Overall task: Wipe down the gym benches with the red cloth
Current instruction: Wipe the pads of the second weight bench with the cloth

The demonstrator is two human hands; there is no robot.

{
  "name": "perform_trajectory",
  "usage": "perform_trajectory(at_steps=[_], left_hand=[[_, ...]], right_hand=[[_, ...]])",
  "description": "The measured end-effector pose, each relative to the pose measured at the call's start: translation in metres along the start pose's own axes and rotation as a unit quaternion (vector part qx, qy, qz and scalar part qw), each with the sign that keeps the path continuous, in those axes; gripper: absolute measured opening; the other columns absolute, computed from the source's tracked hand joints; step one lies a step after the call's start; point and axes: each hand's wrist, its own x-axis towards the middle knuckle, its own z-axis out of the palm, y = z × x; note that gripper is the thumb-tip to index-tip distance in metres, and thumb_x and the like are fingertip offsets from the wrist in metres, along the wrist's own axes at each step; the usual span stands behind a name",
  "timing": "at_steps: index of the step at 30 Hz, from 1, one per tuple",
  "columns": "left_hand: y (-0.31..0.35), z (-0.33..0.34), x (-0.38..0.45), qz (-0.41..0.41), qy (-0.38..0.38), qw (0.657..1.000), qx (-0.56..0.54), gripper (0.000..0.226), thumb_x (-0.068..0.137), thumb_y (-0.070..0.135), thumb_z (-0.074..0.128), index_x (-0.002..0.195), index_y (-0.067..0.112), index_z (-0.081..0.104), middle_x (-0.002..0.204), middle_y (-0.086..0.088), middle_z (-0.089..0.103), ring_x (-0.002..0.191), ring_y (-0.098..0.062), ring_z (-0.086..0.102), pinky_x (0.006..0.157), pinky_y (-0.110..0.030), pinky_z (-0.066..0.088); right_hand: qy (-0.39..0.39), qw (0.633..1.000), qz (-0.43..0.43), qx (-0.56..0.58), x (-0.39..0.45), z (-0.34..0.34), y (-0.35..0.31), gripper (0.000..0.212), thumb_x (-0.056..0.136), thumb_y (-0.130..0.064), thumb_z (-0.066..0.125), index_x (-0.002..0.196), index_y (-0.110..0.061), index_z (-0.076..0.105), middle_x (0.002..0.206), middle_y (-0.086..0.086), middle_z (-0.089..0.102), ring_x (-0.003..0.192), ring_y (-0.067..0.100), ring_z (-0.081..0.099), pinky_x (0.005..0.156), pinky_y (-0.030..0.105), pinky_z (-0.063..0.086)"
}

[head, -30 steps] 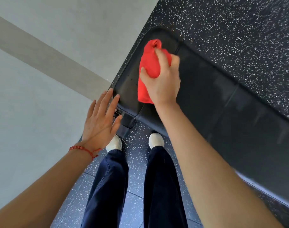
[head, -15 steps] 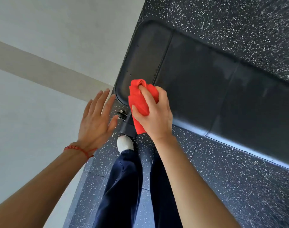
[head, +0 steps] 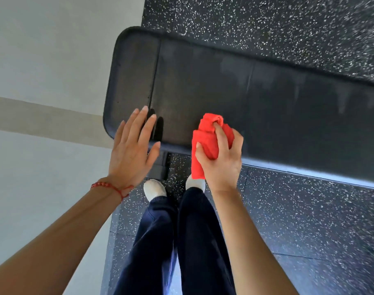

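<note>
While the right hand [head: 221, 165] clenches the red cloth [head: 205, 141] on the unlabelled bench [head: 256, 99], the left hand [head: 131, 150] hovers spread.

From where I stand I count 1 black bench [head: 256, 99], 1 red cloth [head: 205, 143], 2 bare hands, left [head: 132, 152] and right [head: 222, 160], 2 white shoes [head: 154, 189], and 1 red bracelet [head: 109, 186].

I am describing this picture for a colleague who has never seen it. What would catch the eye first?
First the bunched red cloth, gripped in the right hand at the near edge of the long black bench. Next the left hand, open with spread fingers over the bench's left end, a red bracelet at its wrist. Below, dark trousers and white shoes stand on speckled flooring.
</note>
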Motion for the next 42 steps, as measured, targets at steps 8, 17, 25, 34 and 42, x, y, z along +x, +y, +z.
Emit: perform_trajectory(at_steps=[8,17,25,34,42], left_hand=[[0.039,0.008,0.026,0.066,-0.033,0.997,0.03,0.053,0.092,0.032,0.036,0.138,0.005,0.037,0.147,-0.017,0.033,0.136,-0.031,0.024,0.107,-0.05,0.024],[0.058,0.026,0.038,0.214,-0.062,0.973,0.06,0.051,0.09,0.028,0.04,0.135,0.006,0.042,0.145,-0.017,0.036,0.135,-0.032,0.026,0.108,-0.049,0.021],[0.074,0.037,0.046,0.322,-0.096,0.94,0.061,0.05,0.09,0.028,0.04,0.135,0.005,0.043,0.146,-0.017,0.035,0.135,-0.033,0.026,0.108,-0.05,0.021],[0.13,0.074,0.067,0.392,-0.099,0.913,0.058,0.047,0.094,0.025,0.039,0.139,0.01,0.041,0.148,-0.015,0.032,0.137,-0.034,0.023,0.108,-0.053,0.018],[0.158,0.098,0.088,0.387,-0.076,0.913,0.107,0.048,0.092,0.024,0.04,0.139,0.014,0.042,0.148,-0.015,0.033,0.136,-0.036,0.026,0.106,-0.059,0.017]], right_hand=[[0.067,0.995,0.071,0.007,-0.011,-0.022,0.025,0.051,0.073,-0.045,0.053,0.122,-0.036,0.042,0.122,0.014,0.048,0.1,0.031,0.057,0.069,0.039,0.052],[0.228,0.921,0.272,0.158,-0.042,-0.018,0.026,0.058,0.068,-0.032,0.067,0.123,-0.021,0.054,0.117,0.009,0.048,0.094,0.01,0.045,0.077,0.005,0.026],[0.373,0.741,0.478,0.287,-0.067,-0.013,0.036,0.053,0.078,-0.03,0.069,0.127,-0.029,0.048,0.109,-0.005,0.043,0.089,0.003,0.041,0.073,0.007,0.025],[0.418,0.657,0.486,0.396,-0.026,-0.007,0.058,0.05,0.08,-0.029,0.067,0.126,-0.023,0.049,0.108,-0.005,0.044,0.094,0.003,0.041,0.076,-0.001,0.024],[0.453,0.643,0.477,0.391,-0.014,-0.034,0.105,0.047,0.079,-0.023,0.068,0.124,-0.021,0.052,0.11,-0.003,0.047,0.094,0.001,0.042,0.075,-0.007,0.023]])
